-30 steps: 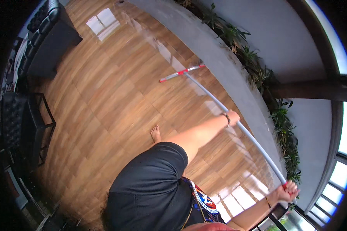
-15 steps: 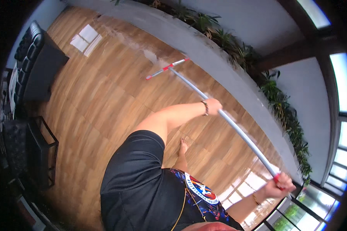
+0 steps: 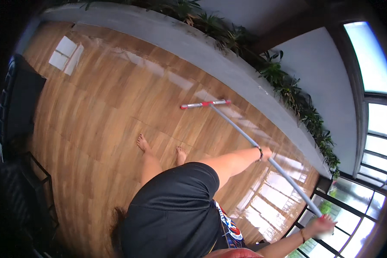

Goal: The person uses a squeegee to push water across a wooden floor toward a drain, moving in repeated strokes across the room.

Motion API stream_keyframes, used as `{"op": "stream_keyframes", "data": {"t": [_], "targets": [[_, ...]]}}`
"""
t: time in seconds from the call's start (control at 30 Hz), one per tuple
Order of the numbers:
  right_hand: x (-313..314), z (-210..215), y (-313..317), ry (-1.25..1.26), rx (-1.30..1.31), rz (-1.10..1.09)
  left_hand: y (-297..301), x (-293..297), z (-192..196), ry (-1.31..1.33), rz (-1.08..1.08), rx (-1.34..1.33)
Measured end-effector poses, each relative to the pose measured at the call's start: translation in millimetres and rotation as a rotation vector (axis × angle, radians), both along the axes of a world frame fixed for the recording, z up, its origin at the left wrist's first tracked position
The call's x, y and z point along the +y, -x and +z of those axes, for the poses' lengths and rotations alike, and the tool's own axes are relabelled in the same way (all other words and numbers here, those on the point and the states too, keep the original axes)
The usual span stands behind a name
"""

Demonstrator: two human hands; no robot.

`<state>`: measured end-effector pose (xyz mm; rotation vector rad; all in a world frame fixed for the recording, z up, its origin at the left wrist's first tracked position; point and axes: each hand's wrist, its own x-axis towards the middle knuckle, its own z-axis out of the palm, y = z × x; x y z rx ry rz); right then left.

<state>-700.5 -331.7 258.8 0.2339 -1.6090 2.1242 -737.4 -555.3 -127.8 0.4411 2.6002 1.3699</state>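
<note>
Both hands hold a long grey mop pole (image 3: 241, 131) that slants across the wooden floor (image 3: 94, 129). My left hand (image 3: 265, 153), with a dark band at the wrist, grips the pole about halfway along. My right hand (image 3: 327, 224) is closed around its red-tipped upper end at the lower right. The flat red and white mop head (image 3: 204, 104) lies on the floor close to the grey ledge (image 3: 228, 69). My two bare feet (image 3: 161, 148) stand a little behind the mop head, and black shorts cover the lower middle.
The grey ledge with a row of green plants (image 3: 288, 86) runs from the top left to the right. Tall windows (image 3: 365, 206) stand at the lower right. A dark sofa (image 3: 17, 103) and a black metal-frame piece (image 3: 34, 202) line the left edge.
The mop head has slid along the floor beside the ledge and the pole has swung. Both bare feet now show side by side. Both hands have kept their grip.
</note>
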Motion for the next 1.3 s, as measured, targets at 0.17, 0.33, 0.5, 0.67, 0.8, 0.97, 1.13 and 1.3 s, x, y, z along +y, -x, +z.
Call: {"op": "stream_keyframes", "data": {"t": [0.17,0.33,0.5,0.67,0.8,0.97,1.13,1.3], "targets": [[-62.0,-42.0,65.1,0.081,-0.029,0.25,11.9,-83.9,-44.1,0.062,0.321,-0.044],[-181.7,-98.2,53.5,0.167,-0.057,0.445,-42.0,-210.6,-80.1,0.215,0.547,0.071],[-260.3,-145.7,11.7,0.195,-0.036,0.655,-101.0,-306.0,-111.6,0.278,0.676,0.027],[-278.7,-202.7,-29.7,0.136,-0.002,0.822,-166.0,-343.3,-139.9,0.468,0.946,0.037],[-252.4,-213.8,-49.5,0.043,-0.144,0.847,-172.6,-321.6,-101.9,0.443,1.015,0.054],[-170.3,-92.2,-79.4,-0.408,0.457,1.066,-231.8,-217.9,0.4,-0.014,0.85,0.39],[-190.9,5.8,-113.8,0.326,0.596,2.068,-287.4,-100.2,52.7,-0.071,0.858,0.357],[-233.3,-7.5,-159.4,0.321,0.439,2.108,-355.0,-105.4,38.7,-0.094,1.0,0.281]]}}
